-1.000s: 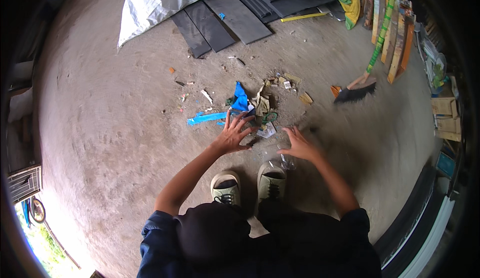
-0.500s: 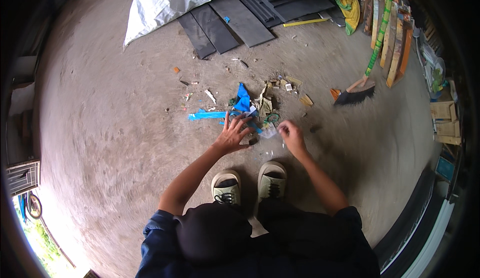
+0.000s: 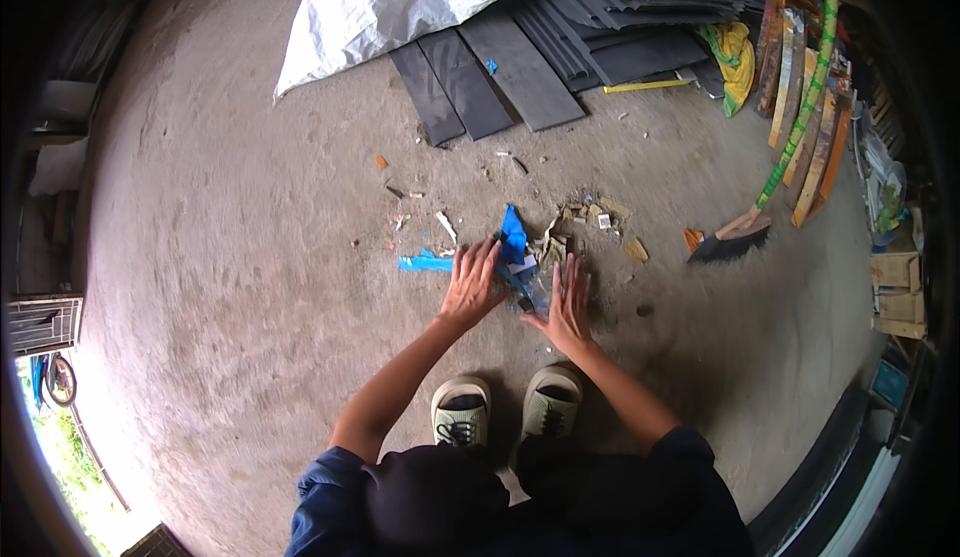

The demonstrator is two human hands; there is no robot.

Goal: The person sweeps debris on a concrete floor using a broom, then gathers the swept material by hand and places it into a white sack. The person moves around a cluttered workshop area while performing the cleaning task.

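A small pile of litter lies on the concrete floor in front of my shoes. My left hand (image 3: 470,287) is spread over its left side, with the fingers reaching onto a blue plastic strip (image 3: 425,264). Facing it, my right hand (image 3: 566,309) has its fingers stretched out along the pile's right edge. Between the hands are a blue scrap (image 3: 513,235) and small bits that I cannot make out. Just beyond my right fingertips sits a crumpled tan wrapper (image 3: 552,245). Neither hand grips anything that I can see.
A broom (image 3: 732,244) with a green-striped handle leans at the right by curved wooden pieces (image 3: 812,162). Dark flat panels (image 3: 520,67) and a white sack (image 3: 370,22) lie at the back. My shoes (image 3: 461,409) stand close to the pile. Small scraps are scattered around.
My right hand has moved in toward the left hand, and its curled fingers have straightened. The whole view has shifted, so the floor and pile sit lower and further right.
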